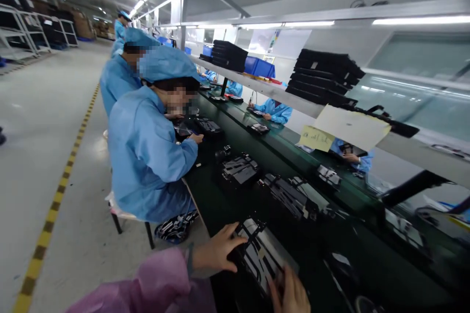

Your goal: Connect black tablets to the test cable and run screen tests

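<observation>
"What are we handling at the bench?"

"We are working over a flat electronic device assembly (261, 250), a dark frame with grey and silver panels. It is lying at the near edge of the dark green workbench (316, 249), between our two hands."

"How is our left hand (219, 250) being used?"

"We are spreading its thumb and fingers loosely, and the fingertips are touching the assembly's left edge."

"And our right hand (290, 293)?"

"It is resting its fingers on the near right part of the assembly. The fingertips are blurring, so we are not managing to tell whether they are gripping or only pressing."

"What else are we seeing?"

"Farther along, a pile of similar assemblies (288, 194) is lying to the right, and another group of assemblies (240, 168) is sitting to its left. Beyond those, on the left, a co-worker in a blue smock (147, 146) is sitting and bending over the bench. On the right, a stack of black trays (325, 76) is standing on the raised shelf (433, 156), and a yellow note (316, 138) is hanging below."
</observation>
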### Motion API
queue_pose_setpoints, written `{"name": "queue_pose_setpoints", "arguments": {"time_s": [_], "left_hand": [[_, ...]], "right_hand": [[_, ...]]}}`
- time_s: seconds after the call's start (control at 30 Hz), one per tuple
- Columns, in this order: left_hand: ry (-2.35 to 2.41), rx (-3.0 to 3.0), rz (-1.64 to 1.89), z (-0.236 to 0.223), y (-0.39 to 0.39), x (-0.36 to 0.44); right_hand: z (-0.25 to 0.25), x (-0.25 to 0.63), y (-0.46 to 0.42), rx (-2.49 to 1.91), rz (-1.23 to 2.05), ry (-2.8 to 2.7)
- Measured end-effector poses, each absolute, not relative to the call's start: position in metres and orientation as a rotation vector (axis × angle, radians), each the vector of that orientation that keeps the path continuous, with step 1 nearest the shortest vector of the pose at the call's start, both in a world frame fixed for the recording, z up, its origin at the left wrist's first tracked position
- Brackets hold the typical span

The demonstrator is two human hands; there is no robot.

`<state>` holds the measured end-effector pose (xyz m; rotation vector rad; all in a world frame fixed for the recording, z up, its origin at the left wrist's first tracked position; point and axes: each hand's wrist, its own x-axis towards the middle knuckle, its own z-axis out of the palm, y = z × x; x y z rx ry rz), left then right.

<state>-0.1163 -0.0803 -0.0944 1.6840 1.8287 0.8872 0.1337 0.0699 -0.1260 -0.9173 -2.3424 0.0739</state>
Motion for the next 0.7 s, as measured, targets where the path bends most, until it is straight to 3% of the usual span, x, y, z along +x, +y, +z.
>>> {"name": "queue_pose_setpoints", "arguments": {"time_s": [0.47, 0.7], "left_hand": [[2.067, 1.694, 0.868, -0.109, -0.082, -0.113], [2.055, 1.741, 1.009, -0.124, -0.086, -0.118]], "right_hand": [[-0.103, 0.126, 0.060, -0.656, 0.000, -2.541], [-0.083, 0.123, 0.043, -0.767, 0.218, -2.686]]}}
